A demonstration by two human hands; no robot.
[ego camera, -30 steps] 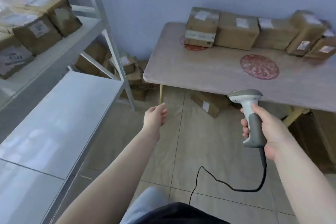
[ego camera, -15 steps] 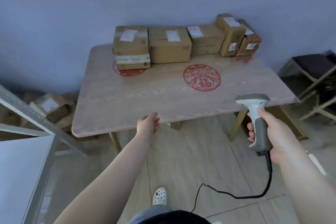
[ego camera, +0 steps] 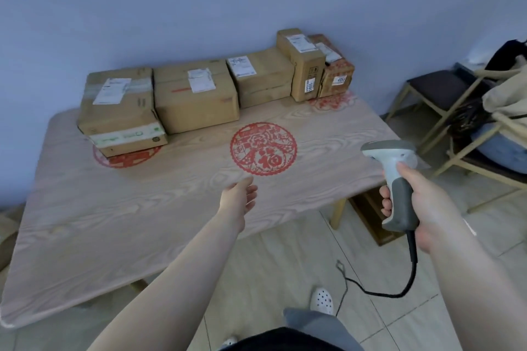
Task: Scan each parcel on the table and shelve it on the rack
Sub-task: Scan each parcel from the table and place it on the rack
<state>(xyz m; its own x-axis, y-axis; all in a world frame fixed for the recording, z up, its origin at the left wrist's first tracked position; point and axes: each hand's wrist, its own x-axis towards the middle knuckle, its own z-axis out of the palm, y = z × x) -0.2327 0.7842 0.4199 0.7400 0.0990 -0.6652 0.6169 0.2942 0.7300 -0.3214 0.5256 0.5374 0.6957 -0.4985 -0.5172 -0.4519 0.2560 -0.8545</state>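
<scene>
Several brown cardboard parcels with white labels stand in a row along the far edge of the wooden table (ego camera: 114, 222). At the left are two stacked boxes (ego camera: 119, 111), then a wide box (ego camera: 196, 100), a flatter box (ego camera: 262, 77), a tall upright box (ego camera: 302, 63) and a small box (ego camera: 336, 77) at the right. My left hand (ego camera: 239, 196) hovers open over the table's front middle, holding nothing. My right hand (ego camera: 413, 202) grips a grey and white barcode scanner (ego camera: 393, 168) off the table's right front corner, its head pointing toward the table. The rack is out of view.
Red paper-cut decals lie on the tabletop, one in the middle (ego camera: 263, 148). A black cable (ego camera: 399, 288) trails from the scanner to the tiled floor. Wooden chairs (ego camera: 445, 100) piled with bags stand at the right. A box (ego camera: 370, 216) sits under the table's right side.
My view has swung right from the rack to the table and come closer. My left hand has reached out over the tabletop. The scanner stays in my right hand.
</scene>
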